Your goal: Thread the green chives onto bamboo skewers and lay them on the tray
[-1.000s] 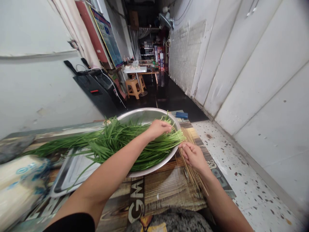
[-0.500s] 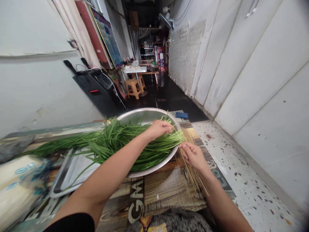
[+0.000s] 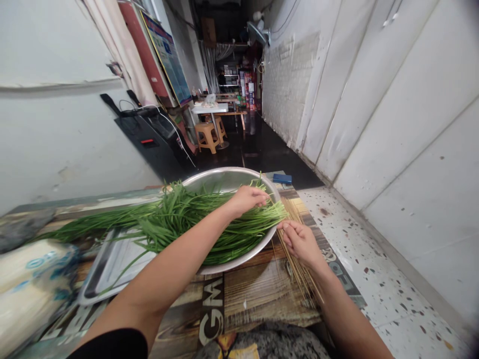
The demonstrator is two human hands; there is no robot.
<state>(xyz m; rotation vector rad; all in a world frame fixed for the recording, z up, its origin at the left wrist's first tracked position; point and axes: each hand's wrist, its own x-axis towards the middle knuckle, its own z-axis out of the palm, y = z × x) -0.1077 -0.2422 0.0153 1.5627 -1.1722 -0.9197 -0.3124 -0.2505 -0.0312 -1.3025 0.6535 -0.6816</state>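
A wide metal basin is heaped with long green garlic chives, their pale stem ends pointing right. Above the stems is my left hand, thumb and fingers pinched together, with thin stems at its fingertips. My right hand is closed in a pinch just outside the basin's right rim, near the stem ends. Anything in its fingers is too small to make out. Thin bamboo skewers lie on the table beside and partly under my right hand.
On the wood-patterned table are a metal tray, a plastic-wrapped pale bundle and a small blue box. More chives trail left over the tray. Farther back stand a white table and stools. A wall runs along the right.
Both hands keep the same place and pinch. The whole view has shifted very slightly; nothing else visibly differs.
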